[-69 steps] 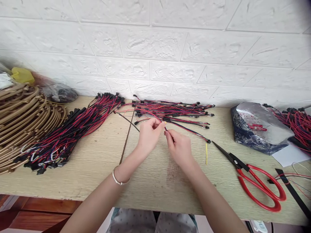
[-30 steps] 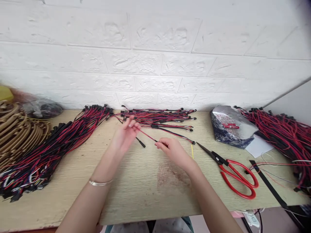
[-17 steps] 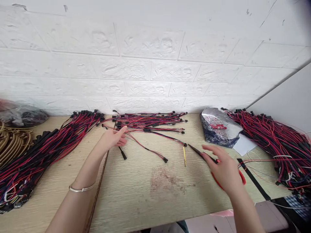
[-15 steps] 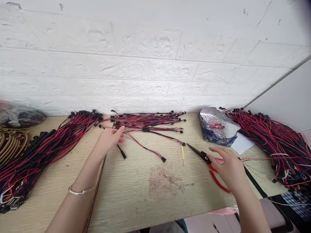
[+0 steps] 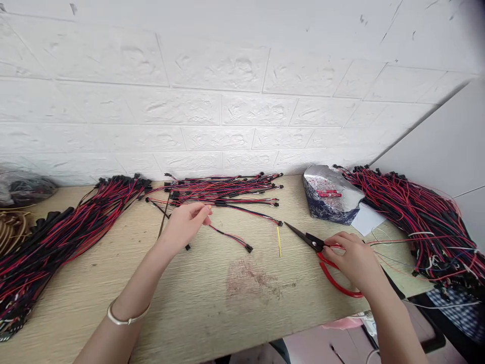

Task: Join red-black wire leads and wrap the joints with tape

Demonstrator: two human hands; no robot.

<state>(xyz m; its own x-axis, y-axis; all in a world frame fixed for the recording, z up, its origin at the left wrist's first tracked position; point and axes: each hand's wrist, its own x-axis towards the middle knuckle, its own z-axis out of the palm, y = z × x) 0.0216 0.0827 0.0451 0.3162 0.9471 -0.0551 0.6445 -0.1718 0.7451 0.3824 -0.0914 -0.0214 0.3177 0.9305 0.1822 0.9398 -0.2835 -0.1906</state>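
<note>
My left hand (image 5: 187, 225) is over the left part of the red-and-black cables, with thumb and fingertips pressed together. What lies between them is too small to make out. A thin cable with a black plug (image 5: 248, 247) runs out from beneath that hand. My right hand (image 5: 354, 258) closes its thumb and fingers on the scissors (image 5: 308, 241) near the pivot, where the red handles begin. The scissors lie on the table with their dark blades pointing left and back. Just beyond their tip are a black connector (image 5: 279, 223) and a thin yellow strip (image 5: 279, 242).
Several cables (image 5: 227, 187) lie along the white brick wall. Large wire bundles are piled at the left (image 5: 87, 222) and right (image 5: 409, 212). A foil-lined pouch (image 5: 333, 199) holds small red-and-white pieces, beside white paper (image 5: 367, 218). The table's front edge (image 5: 265, 337) is near me.
My left hand has moved right across the cables. My right hand's fingers have closed in on the scissors near the pivot. The view has shifted slightly to the right.
</note>
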